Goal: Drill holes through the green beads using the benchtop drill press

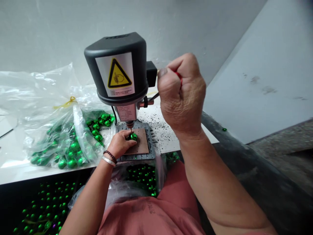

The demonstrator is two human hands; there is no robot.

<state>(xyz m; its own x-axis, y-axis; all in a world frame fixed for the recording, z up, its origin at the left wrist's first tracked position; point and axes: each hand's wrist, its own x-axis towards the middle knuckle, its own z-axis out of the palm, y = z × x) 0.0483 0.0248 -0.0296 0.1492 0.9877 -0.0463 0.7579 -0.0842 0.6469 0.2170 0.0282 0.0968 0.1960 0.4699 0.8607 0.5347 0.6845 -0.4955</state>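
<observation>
A shiny green ball [133, 136] sits under the bit of a black bench drill press [117, 65], on a brown board [141, 143] over the metal base. My left hand [120, 142] pinches the ball between thumb and fingers from the left side. Raised at the right of the drill head, my right hand [183, 94] is closed in a fist around the feed lever [154, 96]. A bit of red shows between its fingers; most of the lever's grip is hidden. The drill bit [131, 130] comes down at the top of the ball.
On the white table [14, 173] at left stands a clear plastic bag [36, 98] of green balls, tied with yellow string. Dark shavings [163, 127] litter the tabletop right of the base. More green balls [143, 174] lie in plastic at my lap and lower left.
</observation>
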